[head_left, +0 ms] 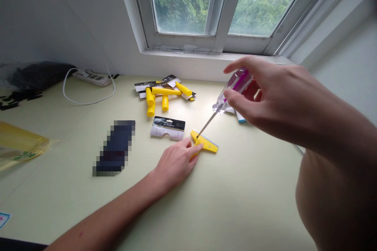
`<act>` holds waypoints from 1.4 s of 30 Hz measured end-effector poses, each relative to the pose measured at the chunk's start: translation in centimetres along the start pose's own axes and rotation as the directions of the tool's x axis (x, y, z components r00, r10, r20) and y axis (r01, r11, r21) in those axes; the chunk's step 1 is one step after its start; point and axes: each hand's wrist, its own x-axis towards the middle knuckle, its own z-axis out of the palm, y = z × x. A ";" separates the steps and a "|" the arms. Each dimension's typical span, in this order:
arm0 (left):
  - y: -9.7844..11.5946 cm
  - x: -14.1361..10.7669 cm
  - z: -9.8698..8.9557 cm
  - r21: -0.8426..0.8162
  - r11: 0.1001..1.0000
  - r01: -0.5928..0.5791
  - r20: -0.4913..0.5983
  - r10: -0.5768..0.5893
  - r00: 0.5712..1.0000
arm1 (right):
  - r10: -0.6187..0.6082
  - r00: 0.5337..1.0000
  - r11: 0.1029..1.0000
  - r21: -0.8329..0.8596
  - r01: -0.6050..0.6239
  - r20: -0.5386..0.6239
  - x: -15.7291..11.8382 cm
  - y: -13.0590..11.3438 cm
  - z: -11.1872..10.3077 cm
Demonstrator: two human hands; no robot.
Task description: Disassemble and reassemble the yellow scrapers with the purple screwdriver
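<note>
The flat yellow plastic scraper head with a pale blade edge (210, 146) lay on the pale greenish-yellow desk (235, 200), just beside a black-and-white printed card (167, 127). The left hand (178, 161) pressed it down, fingers close together over its lower part. The right hand (265, 86) had its fingers clamped on the clear plastic handle of a screwdriver with a purple core (234, 86), tilted, its metal tip at the head's left end (where a small dark screw hole or screw showed, too small to tell which). Behind the card sat a pile of yellow plastic handles with black-and-white cards (166, 91).
</note>
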 end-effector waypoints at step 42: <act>0.3 0.0 -0.2 0.044 0.998 -0.035 0.005 0.035 0.999 | 0.309 0.897 0.801 0.595 -0.066 -0.316 0.7 -0.3 7.6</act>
